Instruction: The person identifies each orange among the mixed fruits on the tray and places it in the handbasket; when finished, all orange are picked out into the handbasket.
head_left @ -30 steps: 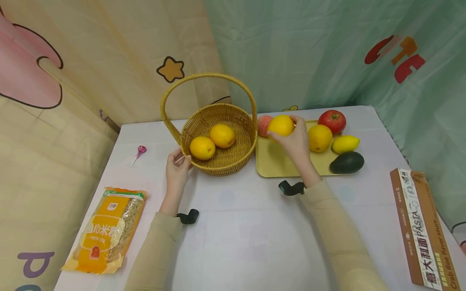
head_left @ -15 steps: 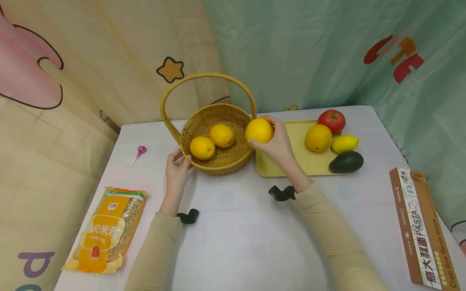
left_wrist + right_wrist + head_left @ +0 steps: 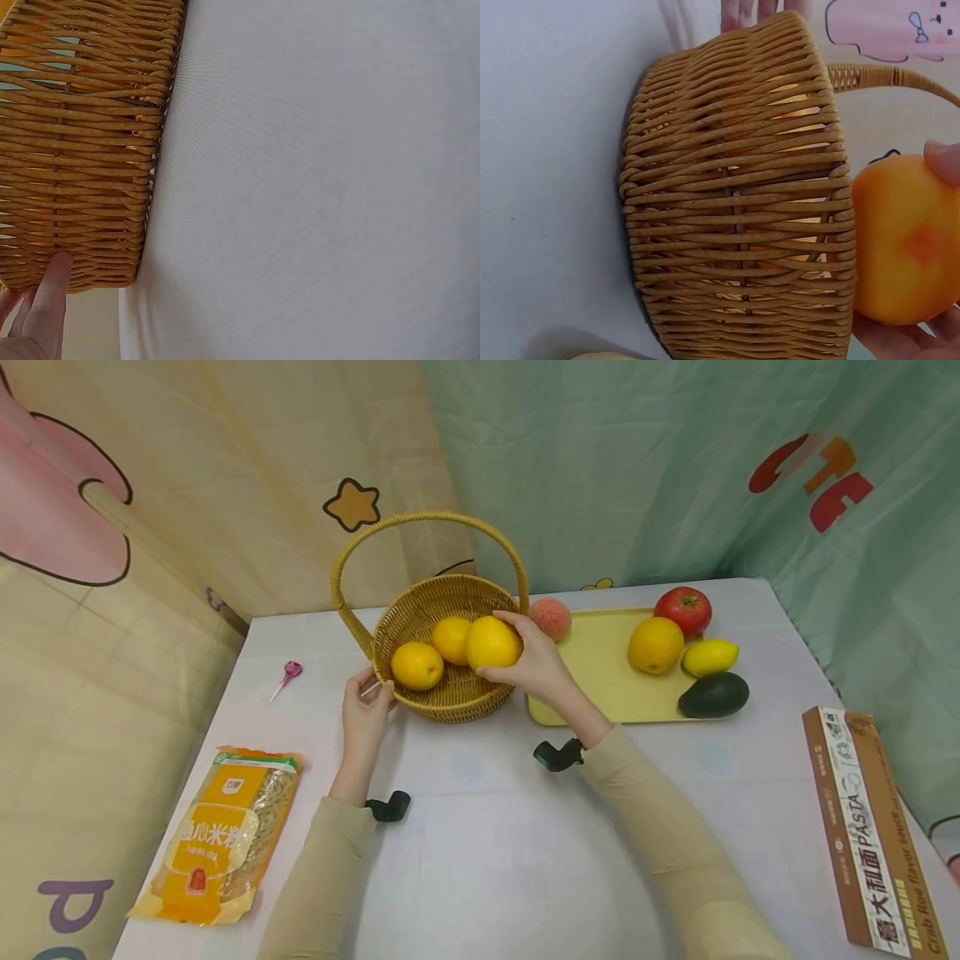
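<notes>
Noodle packet (image 3: 217, 835): lies flat at the near left of the tabletop (image 3: 480, 860), well apart from both hands.
Pasta box (image 3: 870, 827): lies along the near right edge, far from the work.
Left hand (image 3: 364, 710): grips the left side of the basket (image 3: 450, 712), the thumb against the outside of its wall.
Right hand (image 3: 538, 664): pinches the yellow fruit (image 3: 493, 642) between thumb and fingers, above the right part of the basket's opening.
In the way: the yellow fruit hides part of one of the two fruits in the basket; the handle (image 3: 435, 516) stands upright, arching over the opening.
Lollipop (image 3: 292, 669): lies left of the basket, apart from it.
Tray (image 3: 600, 660): sits just right of the basket; the right forearm crosses its near left corner.
Tray's right end: avocado (image 3: 714, 695) nearest, over the edge; then lemon (image 3: 711, 657), round fruit (image 3: 656, 645) and apple (image 3: 682, 610).
Pink fruit (image 3: 551, 619): at the tray's far left corner.
Curtain (image 3: 615, 485): hangs behind, part beige, part green.
Count of fruit: two in the basket, one in the right hand, five at the tray.
Other counts: one each of basket, tray, packet, box, lollipop.
</notes>
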Demonstrator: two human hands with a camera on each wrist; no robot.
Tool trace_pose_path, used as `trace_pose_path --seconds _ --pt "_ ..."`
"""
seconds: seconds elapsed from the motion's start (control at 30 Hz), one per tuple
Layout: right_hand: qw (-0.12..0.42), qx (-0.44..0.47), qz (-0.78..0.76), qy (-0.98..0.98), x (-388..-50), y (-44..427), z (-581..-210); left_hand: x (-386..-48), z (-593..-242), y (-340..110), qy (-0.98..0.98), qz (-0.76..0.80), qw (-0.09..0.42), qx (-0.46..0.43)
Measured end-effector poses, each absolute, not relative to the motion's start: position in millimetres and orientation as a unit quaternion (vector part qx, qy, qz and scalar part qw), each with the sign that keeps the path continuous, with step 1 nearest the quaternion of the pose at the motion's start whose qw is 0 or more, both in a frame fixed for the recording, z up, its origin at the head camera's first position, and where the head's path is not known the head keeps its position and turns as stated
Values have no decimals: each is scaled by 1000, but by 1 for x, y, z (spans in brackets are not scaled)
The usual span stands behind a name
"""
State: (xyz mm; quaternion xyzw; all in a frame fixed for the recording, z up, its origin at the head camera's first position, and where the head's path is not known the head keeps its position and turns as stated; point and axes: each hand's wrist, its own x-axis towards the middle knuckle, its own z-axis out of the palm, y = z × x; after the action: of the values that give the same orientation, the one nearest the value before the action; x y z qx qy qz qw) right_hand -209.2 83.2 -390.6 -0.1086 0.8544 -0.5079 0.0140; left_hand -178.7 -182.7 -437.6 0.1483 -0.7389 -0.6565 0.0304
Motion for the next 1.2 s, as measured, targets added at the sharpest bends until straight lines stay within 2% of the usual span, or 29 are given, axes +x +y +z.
trace_pose_path --seconds 0.43,0.83,1.2 --pt "84 -187 -420 884 -225 77 -405 -178 -440 -182 -733 -664 31 147" --pt "65 -166 -354 918 -237 70 -397 -180 -439 -183 -734 -663 34 144" --pt "67 -190 -303 931 -247 68 -404 -179 -439 -184 -733 -664 36 147"
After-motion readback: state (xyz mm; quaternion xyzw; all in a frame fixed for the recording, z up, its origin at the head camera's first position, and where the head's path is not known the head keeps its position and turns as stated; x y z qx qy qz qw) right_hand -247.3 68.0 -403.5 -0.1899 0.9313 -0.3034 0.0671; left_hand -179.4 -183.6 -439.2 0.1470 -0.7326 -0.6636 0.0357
